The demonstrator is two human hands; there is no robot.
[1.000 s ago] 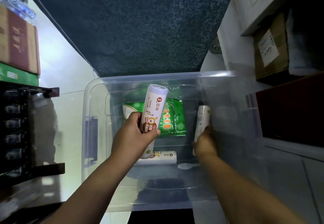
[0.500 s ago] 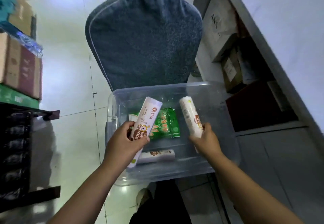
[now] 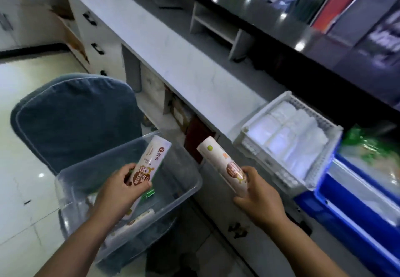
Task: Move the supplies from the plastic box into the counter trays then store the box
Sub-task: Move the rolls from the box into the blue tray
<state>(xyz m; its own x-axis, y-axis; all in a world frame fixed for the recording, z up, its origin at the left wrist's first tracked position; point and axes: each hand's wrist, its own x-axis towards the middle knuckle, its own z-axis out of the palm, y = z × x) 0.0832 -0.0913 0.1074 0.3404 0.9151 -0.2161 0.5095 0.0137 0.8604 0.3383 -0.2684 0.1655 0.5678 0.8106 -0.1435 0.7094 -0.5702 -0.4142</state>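
Observation:
The clear plastic box (image 3: 186, 190) sits low at the left on a blue chair. My left hand (image 3: 118, 192) grips a white printed roll (image 3: 149, 162) above the box. My right hand (image 3: 259, 198) holds a second white roll (image 3: 220, 164) out past the box's right rim, in front of the counter. Inside the box lie another white roll (image 3: 132, 222) and a bit of green packet (image 3: 148, 195), mostly hidden by my left hand. On the counter stand a white tray (image 3: 257, 123) with white bags and a blue tray (image 3: 346, 218) with clear bags.
The white counter (image 3: 173, 60) runs diagonally, with drawers and open shelves with boxes (image 3: 181, 116) beneath it. A small white shelf unit (image 3: 218, 29) stands on it. A blue padded chair back (image 3: 75, 120) rises behind the box. Green packets (image 3: 368, 144) lie right of the white tray.
Both hands have lifted their rolls up out of the box; the right one has swung out to the right. My view has turned up and right, revealing the counter and trays.

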